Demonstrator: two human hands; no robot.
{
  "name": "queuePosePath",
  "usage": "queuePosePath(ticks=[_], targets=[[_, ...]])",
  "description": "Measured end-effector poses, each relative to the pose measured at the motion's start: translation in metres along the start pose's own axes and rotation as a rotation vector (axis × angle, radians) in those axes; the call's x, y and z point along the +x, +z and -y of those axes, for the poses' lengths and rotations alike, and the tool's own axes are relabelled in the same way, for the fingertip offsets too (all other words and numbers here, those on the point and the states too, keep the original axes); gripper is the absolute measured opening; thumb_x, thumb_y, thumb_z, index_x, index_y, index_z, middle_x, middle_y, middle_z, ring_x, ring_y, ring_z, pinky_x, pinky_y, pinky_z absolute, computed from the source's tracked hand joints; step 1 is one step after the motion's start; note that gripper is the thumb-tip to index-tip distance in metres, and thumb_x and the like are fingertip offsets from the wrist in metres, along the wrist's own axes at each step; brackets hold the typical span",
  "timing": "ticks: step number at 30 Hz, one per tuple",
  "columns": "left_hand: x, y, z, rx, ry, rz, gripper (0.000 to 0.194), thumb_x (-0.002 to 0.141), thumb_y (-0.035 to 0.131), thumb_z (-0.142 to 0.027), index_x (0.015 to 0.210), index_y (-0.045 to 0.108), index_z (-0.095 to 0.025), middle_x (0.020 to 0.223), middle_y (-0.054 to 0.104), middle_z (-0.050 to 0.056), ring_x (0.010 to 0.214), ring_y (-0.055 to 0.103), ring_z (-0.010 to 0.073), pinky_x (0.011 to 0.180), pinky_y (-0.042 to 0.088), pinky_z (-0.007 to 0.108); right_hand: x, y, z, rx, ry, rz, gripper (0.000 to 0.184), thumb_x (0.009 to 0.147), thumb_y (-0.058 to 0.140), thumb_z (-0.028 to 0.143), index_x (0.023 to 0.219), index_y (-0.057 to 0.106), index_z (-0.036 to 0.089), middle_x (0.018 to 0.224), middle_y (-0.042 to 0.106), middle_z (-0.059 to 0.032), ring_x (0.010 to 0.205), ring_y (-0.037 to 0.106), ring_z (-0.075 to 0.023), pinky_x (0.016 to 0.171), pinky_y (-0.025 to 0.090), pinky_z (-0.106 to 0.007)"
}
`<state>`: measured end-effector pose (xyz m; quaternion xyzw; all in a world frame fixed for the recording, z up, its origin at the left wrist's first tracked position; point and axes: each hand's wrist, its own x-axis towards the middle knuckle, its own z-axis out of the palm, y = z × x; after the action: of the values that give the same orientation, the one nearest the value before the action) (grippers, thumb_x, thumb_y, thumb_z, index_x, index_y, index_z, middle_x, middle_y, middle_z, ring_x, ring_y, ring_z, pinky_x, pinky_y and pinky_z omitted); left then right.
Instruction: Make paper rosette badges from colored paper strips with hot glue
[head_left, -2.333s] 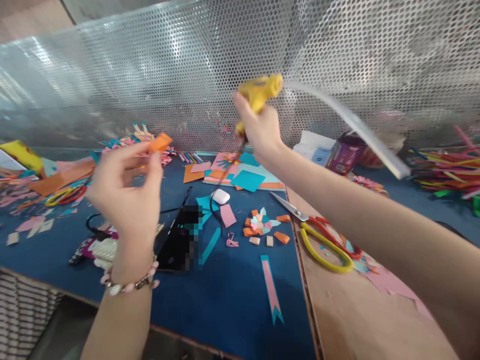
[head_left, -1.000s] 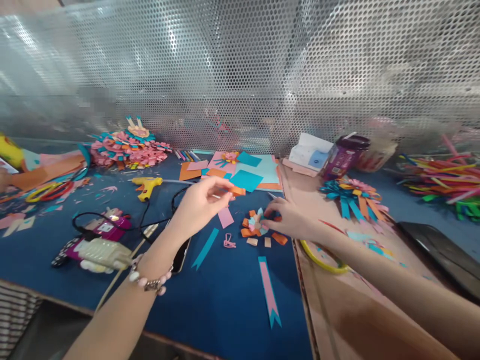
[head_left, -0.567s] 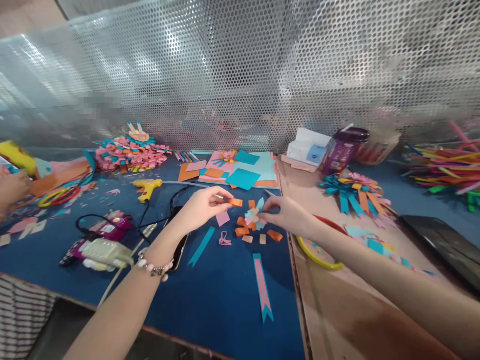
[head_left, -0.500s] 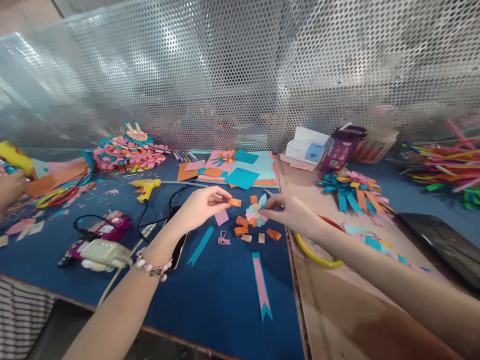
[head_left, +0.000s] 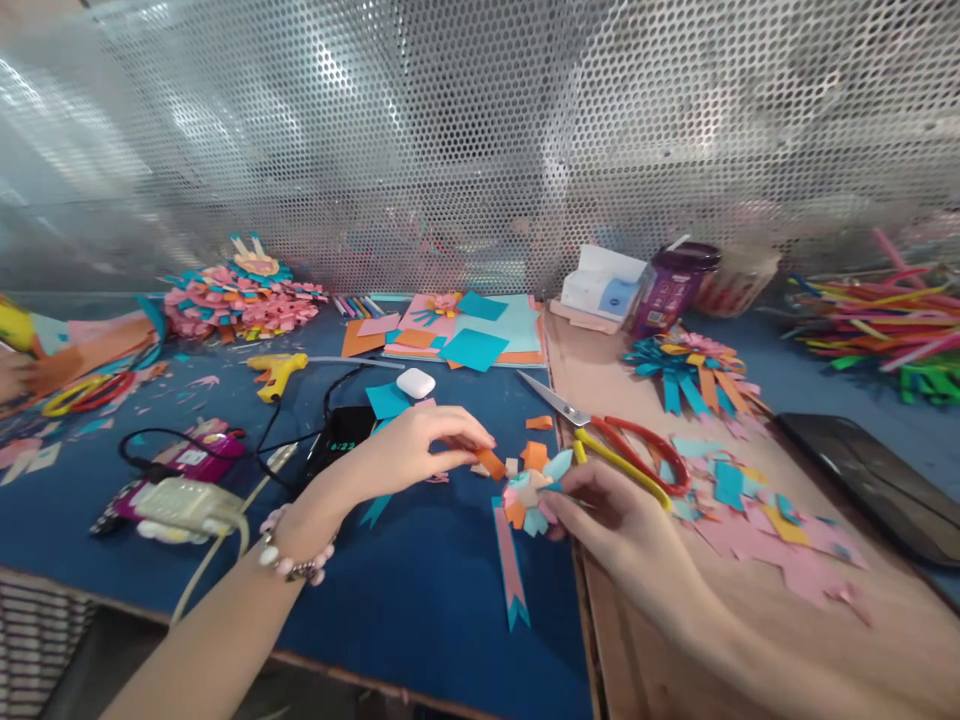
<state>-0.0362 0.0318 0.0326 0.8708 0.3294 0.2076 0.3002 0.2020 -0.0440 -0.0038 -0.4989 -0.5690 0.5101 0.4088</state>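
My left hand (head_left: 424,450) pinches a small orange paper strip (head_left: 491,463) between thumb and fingertips. Just right of it, my right hand (head_left: 611,505) holds a paper flower (head_left: 529,497) by its edge. The flower has pale blue, pink and orange petals around a cream centre. Several loose orange pieces (head_left: 535,456) lie behind the flower on the blue table. Below it a pink and teal paper ribbon (head_left: 511,570) with a notched end lies flat. Scissors (head_left: 630,450) with red and yellow handles rest behind my right hand.
A yellow glue gun (head_left: 277,374), a power strip (head_left: 187,505) with cords and a lit phone (head_left: 341,440) lie left. A white earbud case (head_left: 415,382) sits mid-table. Paper sheets (head_left: 517,330), a purple cup (head_left: 673,290) and a dark tablet-like device (head_left: 870,480) stand around. Another person's hand shows far left.
Both hands have moved down towards me, with the flower and orange strip. The strip is now close to the flower. The scissors and earbud case, hidden before, are now uncovered.
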Motion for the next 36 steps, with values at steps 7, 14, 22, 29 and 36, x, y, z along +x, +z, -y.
queuePosePath(ticks=[7,14,22,29,36], targets=[[0.005,0.018,0.004,-0.033,0.069,0.069,0.019,0.089,0.056,-0.019,0.105,0.066,-0.020,0.108,0.065,0.005,0.100,0.061,0.0154,0.089,0.048,0.027,-0.012,-0.011,-0.006,-0.205,0.024,0.007,0.024,0.083,0.061,0.043,0.074,0.054,0.022,0.072,0.059,0.0015,0.070,0.055,-0.0143,0.062,0.043,-0.026],[0.011,0.032,0.002,-0.075,0.125,0.162,0.018,0.088,0.058,-0.017,0.104,0.066,-0.019,0.104,0.066,0.004,0.096,0.061,0.0139,0.086,0.047,0.025,-0.020,-0.021,-0.015,-0.224,-0.013,0.055,0.021,0.087,0.056,0.041,0.078,0.057,0.023,0.079,0.060,0.0010,0.078,0.057,-0.0144,0.070,0.044,-0.027],[0.020,0.040,0.005,-0.066,0.141,0.230,0.019,0.089,0.056,-0.015,0.105,0.066,-0.017,0.104,0.066,0.005,0.097,0.061,0.0132,0.087,0.046,0.024,-0.019,-0.030,-0.020,-0.331,-0.029,0.090,0.022,0.088,0.056,0.040,0.075,0.062,0.024,0.080,0.062,0.0001,0.077,0.058,-0.0147,0.069,0.045,-0.029],[0.021,0.041,0.006,-0.078,0.122,0.220,0.019,0.089,0.057,-0.017,0.104,0.067,-0.019,0.106,0.068,0.004,0.102,0.061,0.0149,0.090,0.047,0.025,-0.019,-0.026,-0.020,-0.362,-0.020,0.091,0.025,0.087,0.055,0.037,0.069,0.061,0.023,0.081,0.062,-0.0033,0.077,0.058,-0.0173,0.068,0.048,-0.031],[0.023,0.040,0.006,-0.072,0.106,0.253,0.020,0.089,0.056,-0.015,0.104,0.068,-0.019,0.105,0.068,0.004,0.101,0.062,0.0154,0.089,0.046,0.024,-0.014,-0.024,-0.020,-0.414,-0.047,0.075,0.023,0.085,0.056,0.035,0.067,0.061,0.022,0.077,0.061,-0.0044,0.069,0.058,-0.0162,0.058,0.049,-0.028]])
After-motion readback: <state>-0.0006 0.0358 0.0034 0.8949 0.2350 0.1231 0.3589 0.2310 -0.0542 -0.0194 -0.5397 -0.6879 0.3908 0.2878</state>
